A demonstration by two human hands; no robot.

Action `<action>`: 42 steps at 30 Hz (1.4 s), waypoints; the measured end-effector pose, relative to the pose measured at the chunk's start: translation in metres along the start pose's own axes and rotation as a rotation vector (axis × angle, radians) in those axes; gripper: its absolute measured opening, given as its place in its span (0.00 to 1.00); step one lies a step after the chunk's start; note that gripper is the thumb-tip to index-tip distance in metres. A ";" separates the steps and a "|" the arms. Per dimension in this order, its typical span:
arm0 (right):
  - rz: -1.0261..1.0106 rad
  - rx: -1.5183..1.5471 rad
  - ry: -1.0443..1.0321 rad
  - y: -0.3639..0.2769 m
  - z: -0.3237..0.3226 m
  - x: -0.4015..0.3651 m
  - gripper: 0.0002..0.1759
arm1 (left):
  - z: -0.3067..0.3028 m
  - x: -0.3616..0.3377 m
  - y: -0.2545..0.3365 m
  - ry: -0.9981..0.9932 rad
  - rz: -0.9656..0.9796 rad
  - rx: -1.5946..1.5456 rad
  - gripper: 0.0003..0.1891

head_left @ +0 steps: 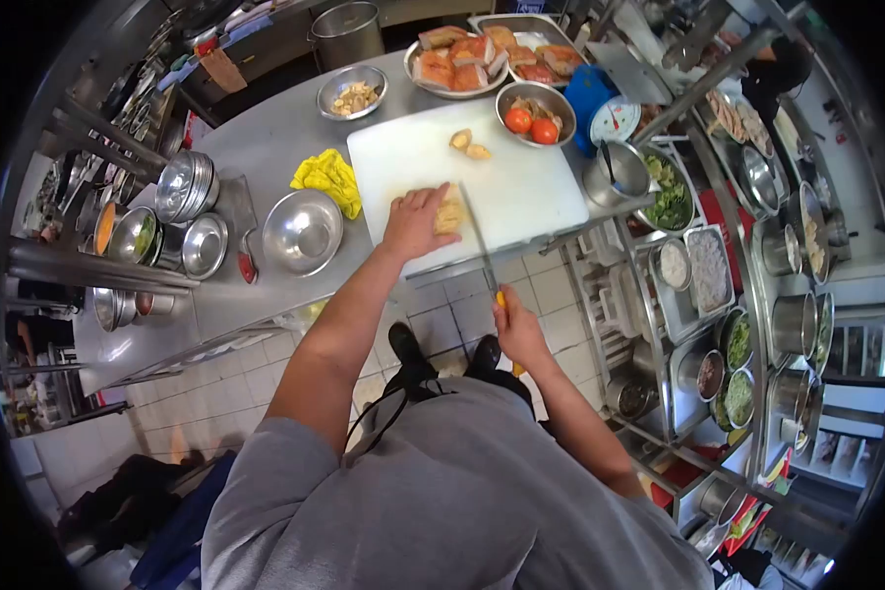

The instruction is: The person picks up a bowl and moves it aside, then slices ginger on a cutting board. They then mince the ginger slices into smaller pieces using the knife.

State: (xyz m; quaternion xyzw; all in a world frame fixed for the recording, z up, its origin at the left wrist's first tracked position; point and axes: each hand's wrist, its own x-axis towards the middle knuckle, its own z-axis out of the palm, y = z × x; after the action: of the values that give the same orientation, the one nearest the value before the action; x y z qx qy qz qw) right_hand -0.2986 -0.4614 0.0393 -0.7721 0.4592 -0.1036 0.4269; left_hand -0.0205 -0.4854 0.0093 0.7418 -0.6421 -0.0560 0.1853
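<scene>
And here the left hand (418, 222) pinches the pale piece (449, 215) on the white board (533, 194), the knife (481, 241), firmly in the right hand (522, 334), angling its blade away just right of that piece.

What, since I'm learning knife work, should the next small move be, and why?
Probably a short downward cut: the right hand grips the knife, its blade just beside the pale yellow food, which the left hand rests against on the white board.
</scene>
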 end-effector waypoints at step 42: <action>0.076 0.097 0.081 0.108 -0.086 -0.052 0.22 | -0.010 0.053 -0.030 0.094 -0.131 -0.091 0.16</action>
State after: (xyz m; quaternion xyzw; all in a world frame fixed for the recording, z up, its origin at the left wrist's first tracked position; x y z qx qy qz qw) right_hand -0.4419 -0.4920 0.0226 -0.7275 0.4997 -0.1408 0.4485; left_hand 0.0192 -0.5317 0.0161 0.7748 -0.5795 -0.0623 0.2449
